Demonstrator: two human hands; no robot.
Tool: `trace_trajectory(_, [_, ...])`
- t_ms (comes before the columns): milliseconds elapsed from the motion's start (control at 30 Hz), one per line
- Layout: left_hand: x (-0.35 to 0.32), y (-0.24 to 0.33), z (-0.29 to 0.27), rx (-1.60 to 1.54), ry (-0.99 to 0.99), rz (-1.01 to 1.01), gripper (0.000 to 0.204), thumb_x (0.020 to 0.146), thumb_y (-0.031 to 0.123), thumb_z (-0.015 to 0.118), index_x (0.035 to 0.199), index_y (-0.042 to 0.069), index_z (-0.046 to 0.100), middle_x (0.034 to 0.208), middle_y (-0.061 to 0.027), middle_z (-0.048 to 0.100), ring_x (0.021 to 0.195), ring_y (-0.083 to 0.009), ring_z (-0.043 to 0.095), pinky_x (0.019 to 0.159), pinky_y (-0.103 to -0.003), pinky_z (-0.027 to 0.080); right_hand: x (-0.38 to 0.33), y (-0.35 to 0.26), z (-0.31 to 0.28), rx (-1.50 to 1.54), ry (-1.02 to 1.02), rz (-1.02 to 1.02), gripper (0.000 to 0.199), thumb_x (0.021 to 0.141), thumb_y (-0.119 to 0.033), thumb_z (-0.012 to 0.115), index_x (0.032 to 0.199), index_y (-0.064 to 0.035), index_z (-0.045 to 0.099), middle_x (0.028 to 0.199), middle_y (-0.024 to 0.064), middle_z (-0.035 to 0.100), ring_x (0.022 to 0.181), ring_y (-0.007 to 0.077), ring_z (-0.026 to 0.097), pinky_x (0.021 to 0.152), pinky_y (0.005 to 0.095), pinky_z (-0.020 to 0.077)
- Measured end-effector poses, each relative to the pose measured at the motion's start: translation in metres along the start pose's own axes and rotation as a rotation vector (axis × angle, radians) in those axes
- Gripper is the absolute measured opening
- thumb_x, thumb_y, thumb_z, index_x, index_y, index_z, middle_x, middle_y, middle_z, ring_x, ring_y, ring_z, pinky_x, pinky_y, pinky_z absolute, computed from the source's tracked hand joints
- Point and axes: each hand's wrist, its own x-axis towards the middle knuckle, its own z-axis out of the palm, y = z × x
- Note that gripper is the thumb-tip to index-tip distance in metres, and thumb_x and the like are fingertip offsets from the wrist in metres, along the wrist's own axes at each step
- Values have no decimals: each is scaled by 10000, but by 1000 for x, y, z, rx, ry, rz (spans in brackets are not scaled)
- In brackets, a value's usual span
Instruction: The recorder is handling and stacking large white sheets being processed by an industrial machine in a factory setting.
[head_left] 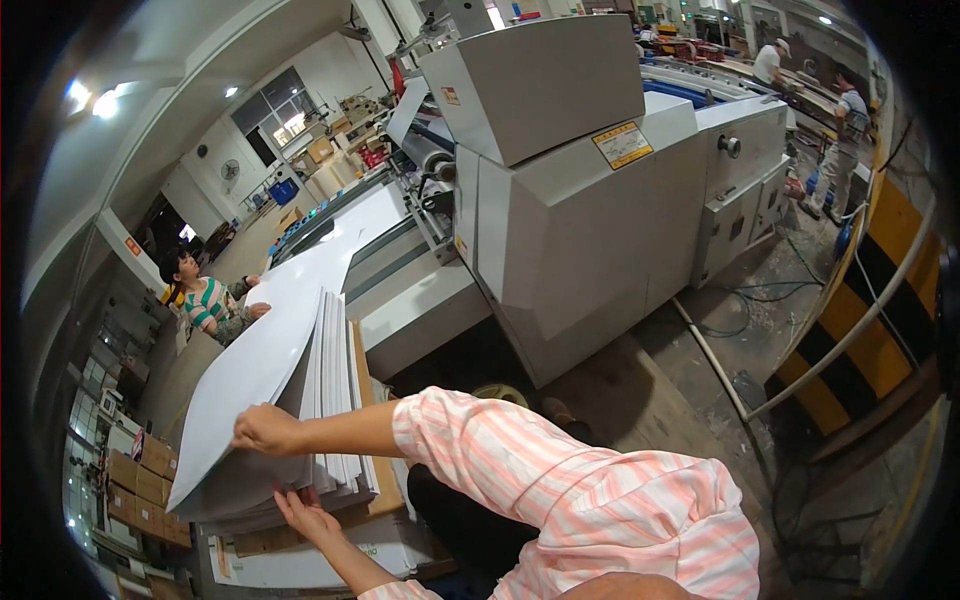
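A large white sheet (235,375) bows up along the top of a tall stack of paper sheets (335,385). My right hand (268,430) is closed in a pinch on the near part of this sheet. Lower down, my left hand (310,515) reaches to the stack's near edge, fingers apart and touching the paper sides. On the far side, a co-worker (205,300) in a green-striped top has a hand on the same sheet. Beyond the stack, more white sheet lies on the machine's feed table (375,215).
A big grey machine (570,220) stands right of the stack, with a roller (425,155) at its intake. A black-and-yellow striped panel (860,310) and a floor pipe (710,360) are at the right. Cardboard boxes (140,485) are piled at the left. Two people work at the far right.
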Motion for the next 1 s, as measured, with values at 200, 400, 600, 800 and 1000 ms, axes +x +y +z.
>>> trace_trajectory(200, [4, 11, 2, 105, 236, -45, 395, 848, 261, 563, 1156, 29, 475, 1053, -70, 507, 918, -161, 452, 783, -307, 400, -46, 8, -10, -277, -394, -186, 158, 756, -218, 587, 710, -73, 630, 796, 87, 612, 719, 309, 575, 622, 395, 468])
trace_trajectory(400, [8, -1, -11, 127, 104, -51, 345, 838, 204, 561, 1090, -22, 493, 999, -69, 512, 847, -138, 474, 740, -281, 405, -51, 15, -9, -290, -368, -211, 121, 706, -186, 575, 736, -83, 630, 848, 65, 604, 799, 278, 571, 682, 379, 466])
trace_trajectory(600, [11, -5, -13, 80, 16, -57, 274, 854, 100, 510, 1101, -15, 482, 993, -48, 528, 828, -119, 493, 721, -222, 413, -52, 10, -4, -523, -331, -575, 142, 687, -206, 565, 781, -122, 630, 885, 19, 576, 851, 223, 553, 683, 357, 456])
trace_trajectory(800, [-3, 8, 1, -37, 20, -56, 404, 887, 127, 484, 1260, 21, 371, 1024, -50, 527, 850, -124, 506, 746, -243, 438, -55, 15, -20, -543, -384, -627, 243, 714, -251, 554, 919, -136, 614, 940, 47, 558, 916, 231, 515, 730, 353, 422])
trace_trajectory(1000, [9, 5, -37, -65, -175, -30, 496, 894, 63, 464, 1350, 71, 269, 1169, -73, 467, 889, -107, 505, 745, -228, 466, -64, 4, -16, -257, -176, -533, 257, 773, -317, 555, 953, -155, 639, 1059, 84, 541, 975, 246, 473, 838, 379, 351])
